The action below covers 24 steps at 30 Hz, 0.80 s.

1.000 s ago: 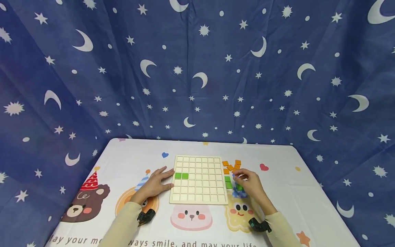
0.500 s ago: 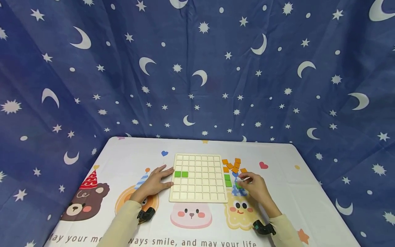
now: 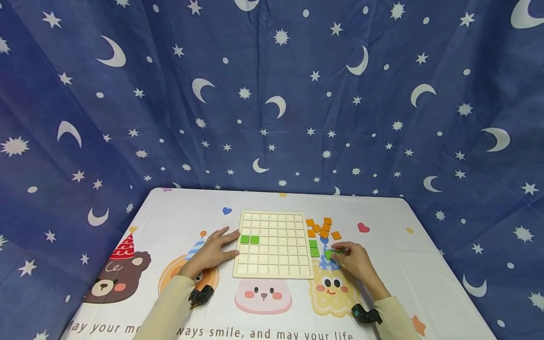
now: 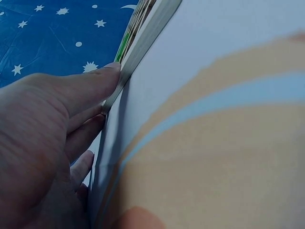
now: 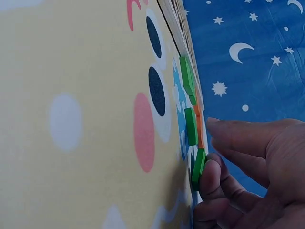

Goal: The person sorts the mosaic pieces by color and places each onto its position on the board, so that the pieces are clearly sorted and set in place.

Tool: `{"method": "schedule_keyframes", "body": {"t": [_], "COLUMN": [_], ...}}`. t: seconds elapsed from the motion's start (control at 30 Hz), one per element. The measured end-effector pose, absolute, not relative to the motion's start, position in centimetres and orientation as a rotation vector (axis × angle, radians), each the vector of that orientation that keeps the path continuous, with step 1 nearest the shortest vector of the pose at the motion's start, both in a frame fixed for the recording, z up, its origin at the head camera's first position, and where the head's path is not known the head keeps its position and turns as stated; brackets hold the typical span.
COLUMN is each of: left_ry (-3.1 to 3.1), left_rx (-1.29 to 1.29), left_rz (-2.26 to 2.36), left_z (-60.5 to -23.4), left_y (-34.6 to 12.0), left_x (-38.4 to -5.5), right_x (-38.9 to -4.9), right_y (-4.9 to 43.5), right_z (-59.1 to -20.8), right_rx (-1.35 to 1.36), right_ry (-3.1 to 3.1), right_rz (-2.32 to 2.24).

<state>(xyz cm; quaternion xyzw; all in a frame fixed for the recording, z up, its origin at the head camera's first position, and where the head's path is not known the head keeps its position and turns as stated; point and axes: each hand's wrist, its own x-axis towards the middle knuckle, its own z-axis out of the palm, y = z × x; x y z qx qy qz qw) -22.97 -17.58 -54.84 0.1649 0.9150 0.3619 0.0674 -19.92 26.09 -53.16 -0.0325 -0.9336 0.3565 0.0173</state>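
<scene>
A cream grid board [image 3: 272,274] lies on the table with two green square tiles [image 3: 250,240] side by side in its cells at the left. The left hand [image 3: 214,250] rests at the board's left edge, its thumb and fingertips against the rim in the left wrist view. Right of the board, the right hand [image 3: 354,259] is low over loose green tiles. In the right wrist view its lower fingertips touch one green tile [image 5: 198,169]. Its upper fingers stand away from that tile. Another green tile [image 5: 191,126] lies just beside it.
Several orange tiles [image 3: 326,227] are scattered beyond the right hand, near the board's upper right. Two more green tiles [image 3: 314,249] lie close to the board's right edge. A printed tablecloth [image 3: 272,326] covers the table, and a blue curtain [image 3: 272,118] hangs behind.
The right hand has shifted right and slightly nearer, away from the orange tiles. One orange tile shows where the fingers were, and the green tiles are more exposed. The left hand stays put.
</scene>
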Motion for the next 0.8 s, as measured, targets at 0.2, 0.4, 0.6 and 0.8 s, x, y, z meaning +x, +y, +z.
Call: {"method": "schedule_keyframes", "body": {"t": [0.2,0.4,0.6,0.8], "left_ry": [2.760,2.771,2.761,2.768], "left_rx": [0.489,0.497,0.493,0.498], "left_rz": [1.075,1.071,1.083,1.079], "left_z": [-54.87,-54.68,-54.69,-54.87], "left_y": [-17.54,-17.58,-17.59,-17.66], "left_x": [-23.01,-23.14,-23.01,-23.10], "right_x": [-20.00,-20.21,-20.22,-20.44], "right_y": [25.97,25.92,25.91,25.78], "right_z": [-53.51,-53.49,-53.73,-53.48], "right_rx": [-0.102,-0.064,-0.060,-0.095], "right_ry": [-2.929,-2.951,-2.963,-2.953], "right_rz": [1.078,1.064,1.077,1.111]}}
